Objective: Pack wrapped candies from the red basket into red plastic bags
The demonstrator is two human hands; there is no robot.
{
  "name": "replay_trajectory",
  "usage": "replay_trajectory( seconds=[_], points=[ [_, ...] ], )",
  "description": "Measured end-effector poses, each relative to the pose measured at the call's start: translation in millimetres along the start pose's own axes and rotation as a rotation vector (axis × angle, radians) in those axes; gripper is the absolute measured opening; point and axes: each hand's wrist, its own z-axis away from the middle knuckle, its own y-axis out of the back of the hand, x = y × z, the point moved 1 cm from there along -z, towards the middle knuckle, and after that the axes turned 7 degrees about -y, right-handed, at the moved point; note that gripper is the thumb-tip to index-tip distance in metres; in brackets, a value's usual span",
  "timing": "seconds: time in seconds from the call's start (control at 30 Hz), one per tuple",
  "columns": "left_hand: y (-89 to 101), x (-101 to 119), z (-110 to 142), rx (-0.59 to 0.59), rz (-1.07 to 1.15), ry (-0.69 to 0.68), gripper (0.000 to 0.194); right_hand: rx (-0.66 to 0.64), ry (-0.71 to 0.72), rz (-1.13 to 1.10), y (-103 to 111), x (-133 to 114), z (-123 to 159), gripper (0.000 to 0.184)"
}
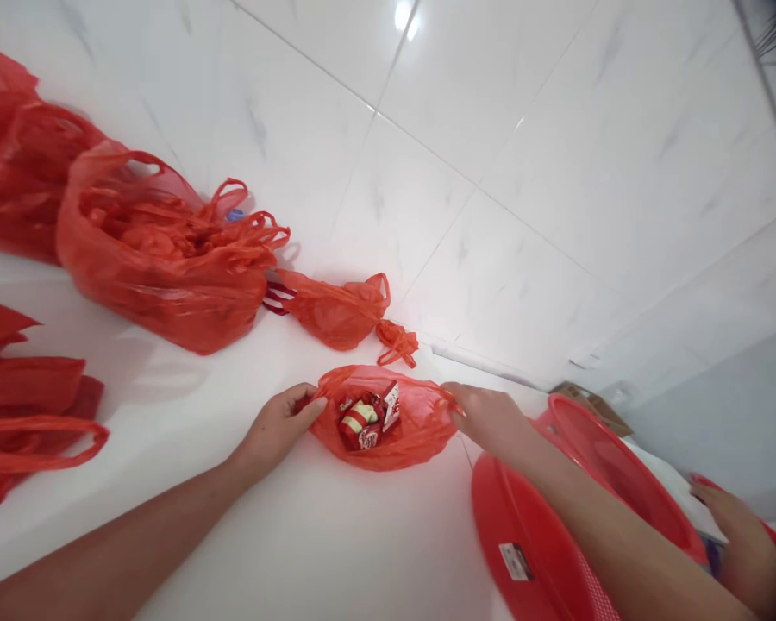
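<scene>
A small red plastic bag lies open on the white tiled floor, with red and white packets showing inside. My left hand pinches the bag's left edge. My right hand grips the right edge, and between them the mouth of the bag is held apart.
A large stuffed red bag and a smaller tied red bag lie behind. More red bags sit at the left. Red plastic basins stand at the lower right, where another person's hand reaches in.
</scene>
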Motion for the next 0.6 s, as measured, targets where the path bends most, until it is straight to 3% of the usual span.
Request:
replay_trajectory(
  seconds=[0.1, 0.2, 0.33, 0.43, 0.5, 0.6],
  points=[
    [0.1, 1, 1, -0.004, -0.011, -0.011, 0.027, 0.017, 0.057, 0.101, 2, -13, 6, 0.042],
    [0.2, 1, 1, -0.002, -0.029, -0.014, 0.026, 0.032, 0.121, 0.072, 1, -17, 43, 0.032],
    [0.3, 1, 0, -0.014, -0.048, 0.004, 0.028, 0.036, 0.246, -0.014, -35, -4, 100, 0.03],
    [0.1, 0, 0, -0.015, -0.051, 0.011, 0.03, 0.159, 0.302, 0.039, -62, 9, 125, 0.035],
    [-0.5, 0, 0, -0.001, -0.048, 0.012, 0.032, 0.268, 0.287, 0.029, -65, 5, 130, 0.035],
    [-2.1, 6, 1, 0.053, -0.114, -0.011, 0.035, 0.387, 0.057, -0.208, -55, -24, 121, 0.039]
  ],
)
